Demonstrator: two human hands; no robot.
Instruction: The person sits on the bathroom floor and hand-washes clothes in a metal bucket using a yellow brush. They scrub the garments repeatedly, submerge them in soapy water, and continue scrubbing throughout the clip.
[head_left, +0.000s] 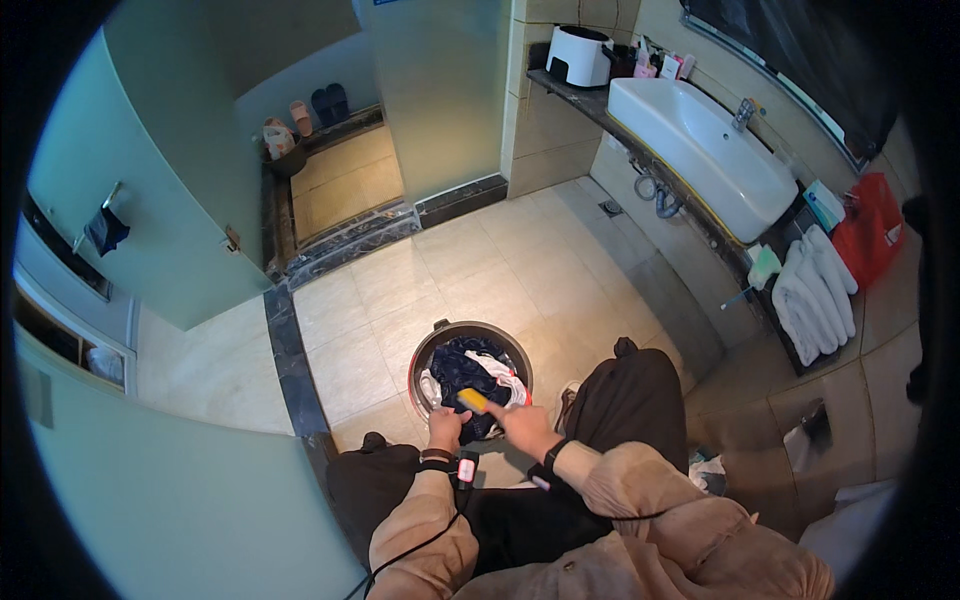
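In front of me on the floor stands a round grey basin (525, 352) full of clothes. A dark navy garment (461, 367) lies on top, with white cloth (491, 365) with red edging beside and under it. My left hand (445, 430) is closed at the basin's near rim, gripping the edge of the navy garment. In my right hand (525, 430) is a small yellow brush (472, 400), held over the garment near my left thumb. Its bristles cannot be seen.
A white washbasin (697, 150) sits on a dark counter at right, with folded white towels (814, 296) and a red plastic bag (870, 229). A floor drain (610, 208) lies below. Frosted glass doors (180, 187) and a dark stone sill (292, 360) border the left.
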